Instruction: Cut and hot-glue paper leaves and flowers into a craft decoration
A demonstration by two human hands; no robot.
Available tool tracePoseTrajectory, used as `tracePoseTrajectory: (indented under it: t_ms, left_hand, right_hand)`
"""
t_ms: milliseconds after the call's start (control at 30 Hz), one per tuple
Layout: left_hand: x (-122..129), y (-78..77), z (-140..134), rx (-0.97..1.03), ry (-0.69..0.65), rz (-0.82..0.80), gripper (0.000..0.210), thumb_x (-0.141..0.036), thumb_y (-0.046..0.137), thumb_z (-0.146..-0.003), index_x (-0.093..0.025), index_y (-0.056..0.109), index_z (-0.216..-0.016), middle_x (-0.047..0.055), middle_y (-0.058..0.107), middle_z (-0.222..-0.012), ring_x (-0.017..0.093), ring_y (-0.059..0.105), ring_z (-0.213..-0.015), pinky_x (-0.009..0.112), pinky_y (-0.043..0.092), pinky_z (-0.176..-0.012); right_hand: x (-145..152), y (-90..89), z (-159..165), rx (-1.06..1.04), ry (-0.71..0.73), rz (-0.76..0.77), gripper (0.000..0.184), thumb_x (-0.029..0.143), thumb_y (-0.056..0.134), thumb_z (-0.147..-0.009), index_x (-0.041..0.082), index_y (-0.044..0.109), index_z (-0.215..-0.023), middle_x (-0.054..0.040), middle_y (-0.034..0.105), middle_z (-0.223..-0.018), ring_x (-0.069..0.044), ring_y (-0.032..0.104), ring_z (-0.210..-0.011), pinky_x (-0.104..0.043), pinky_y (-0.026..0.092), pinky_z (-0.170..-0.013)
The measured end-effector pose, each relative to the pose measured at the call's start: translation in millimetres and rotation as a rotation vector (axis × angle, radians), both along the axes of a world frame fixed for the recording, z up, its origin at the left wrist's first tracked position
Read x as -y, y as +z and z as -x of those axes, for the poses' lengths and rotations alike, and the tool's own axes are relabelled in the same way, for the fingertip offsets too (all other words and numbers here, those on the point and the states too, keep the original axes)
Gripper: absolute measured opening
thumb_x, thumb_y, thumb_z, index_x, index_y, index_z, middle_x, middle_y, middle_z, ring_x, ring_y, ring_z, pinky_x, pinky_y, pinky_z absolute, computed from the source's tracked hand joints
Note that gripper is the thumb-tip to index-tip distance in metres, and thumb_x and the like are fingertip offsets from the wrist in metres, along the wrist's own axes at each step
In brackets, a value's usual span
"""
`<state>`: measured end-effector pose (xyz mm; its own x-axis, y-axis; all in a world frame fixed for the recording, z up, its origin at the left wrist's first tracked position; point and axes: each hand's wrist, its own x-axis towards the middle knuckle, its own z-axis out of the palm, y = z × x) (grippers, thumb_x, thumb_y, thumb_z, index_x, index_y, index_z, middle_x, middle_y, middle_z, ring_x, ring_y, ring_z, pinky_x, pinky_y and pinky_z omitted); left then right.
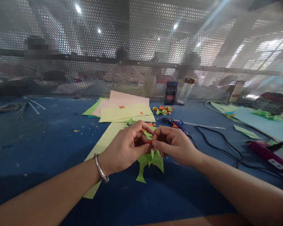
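Observation:
Between the fingertips of my left hand [124, 146] and my right hand [174, 142] is a small orange-red piece of paper [149, 142]. Both hands are closed in a pinch on it, and most of the piece is hidden by the fingers. Below them on the table lie green paper cutouts [145, 164] with curved edges, partly covered by my hands. A long pale yellow paper strip [97, 147] runs under my left wrist, which wears a silver bracelet [100, 168].
Paper sheets [129, 99] are stacked at the back. Behind my right hand lie a blue glue gun [173, 121] and a pile of orange and green paper bits [163, 110]. A black cord [223, 150] leads toward a purple power strip [271, 155]. A clear bottle [185, 91] stands by the perforated screen [136, 40].

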<state>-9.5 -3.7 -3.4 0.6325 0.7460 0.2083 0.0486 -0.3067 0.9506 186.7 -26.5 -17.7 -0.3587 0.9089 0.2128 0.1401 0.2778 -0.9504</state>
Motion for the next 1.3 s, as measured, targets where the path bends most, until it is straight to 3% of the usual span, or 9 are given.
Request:
tracePoseTrajectory:
  t_ms: [167, 300, 433, 600, 733, 867, 1000, 1167, 1300]
  left_hand:
    - [1, -7.5, -4, 0.054, 0.053, 0.044, 0.03, -0.029, 0.069, -0.087, -0.022, 0.049, -0.108, -0.002, 0.064, -0.078, 0.014, 0.064, -0.075, 0.028, 0.05, -0.07]
    - [-2, -17.1, -3, -0.261, 0.17, -0.118, 0.031, -0.041, 0.07, -0.083, -0.021, 0.057, -0.103, 0.001, 0.067, -0.083, 0.016, 0.061, -0.071, 0.029, 0.045, -0.061]
    - [1, -22.5, -6, -0.521, 0.161, -0.242, 0.022, -0.041, 0.069, -0.081, -0.02, 0.064, -0.085, 0.001, 0.064, -0.075, 0.016, 0.055, -0.062, 0.03, 0.036, -0.055]
    - [2, -23.7, -10, -0.5, 0.124, -0.416, 0.002, -0.021, 0.065, -0.076, -0.019, 0.064, -0.076, 0.004, 0.061, -0.08, 0.019, 0.056, -0.073, 0.031, 0.038, -0.062]
    - [-2, -17.1, -5, -0.338, 0.201, -0.478, 0.008, -0.02, 0.061, -0.078, -0.019, 0.06, -0.07, 0.005, 0.061, -0.087, 0.02, 0.056, -0.084, 0.031, 0.041, -0.071]
    - [-8, -12.9, 1, -0.258, 0.251, -0.299, 0.025, -0.021, 0.056, -0.082, -0.019, 0.048, -0.058, -0.002, 0.052, -0.064, 0.013, 0.044, -0.061, 0.027, 0.033, -0.057]
    - [-11, -13.4, 1, -0.206, 0.281, -0.015, 0.031, -0.029, 0.059, -0.083, -0.018, 0.049, -0.055, -0.004, 0.038, -0.054, 0.009, 0.033, -0.051, 0.025, 0.026, -0.049]
    - [-7, -5.5, -4, -0.056, 0.293, 0.303, 0.02, -0.029, 0.064, -0.078, -0.018, 0.063, -0.062, -0.001, 0.058, -0.065, 0.01, 0.049, -0.058, 0.022, 0.036, -0.052]
    - [-8, -5.5, -4, 0.026, 0.275, 0.348, 0.021, -0.024, 0.061, -0.077, -0.019, 0.061, -0.056, 0.0, 0.062, -0.065, 0.009, 0.042, -0.052, 0.022, 0.031, -0.048]
  right_hand:
    - [-3, 2.2, 0, -0.006, -0.032, -0.012, 0.012, 0.025, 0.065, -0.085, 0.018, 0.056, -0.08, 0.0042, 0.056, -0.066, -0.006, 0.05, -0.05, -0.019, 0.043, -0.047]
    - [-5, 4.3, -2, 0.001, -0.156, -0.092, 0.011, 0.024, 0.064, -0.085, 0.018, 0.057, -0.079, 0.0055, 0.052, -0.064, -0.006, 0.05, -0.049, -0.019, 0.042, -0.047]
    - [-5, 4.0, -3, 0.055, -0.228, -0.154, 0.01, 0.023, 0.063, -0.085, 0.018, 0.057, -0.079, 0.0053, 0.051, -0.064, -0.006, 0.049, -0.049, -0.021, 0.042, -0.047]
    - [-3, 2.2, 0, 0.102, -0.204, -0.151, 0.01, 0.025, 0.063, -0.085, 0.019, 0.057, -0.079, 0.0051, 0.052, -0.064, -0.007, 0.05, -0.049, -0.021, 0.04, -0.047]
    - [-3, 2.8, 1, 0.12, -0.222, -0.152, 0.011, 0.027, 0.063, -0.086, 0.019, 0.057, -0.08, 0.0051, 0.053, -0.062, -0.008, 0.05, -0.049, -0.021, 0.039, -0.046]
    - [-3, 3.1, 1, 0.085, -0.243, -0.154, 0.014, 0.028, 0.064, -0.086, 0.019, 0.057, -0.079, 0.0047, 0.054, -0.061, -0.007, 0.049, -0.048, -0.022, 0.041, -0.046]
    - [-2, 2.7, 2, 0.073, -0.254, -0.156, 0.015, 0.03, 0.066, -0.085, 0.019, 0.057, -0.08, 0.0039, 0.056, -0.062, -0.008, 0.051, -0.048, -0.022, 0.042, -0.046]
    - [-1, 3.7, 1, 0.067, -0.276, -0.167, 0.016, 0.032, 0.065, -0.086, 0.019, 0.057, -0.082, 0.0034, 0.056, -0.063, -0.008, 0.052, -0.048, -0.022, 0.043, -0.045]
    - [-1, 4.2, 1, 0.058, -0.273, -0.174, 0.017, 0.031, 0.066, -0.086, 0.019, 0.056, -0.081, 0.0032, 0.056, -0.066, -0.007, 0.052, -0.048, -0.022, 0.044, -0.045]
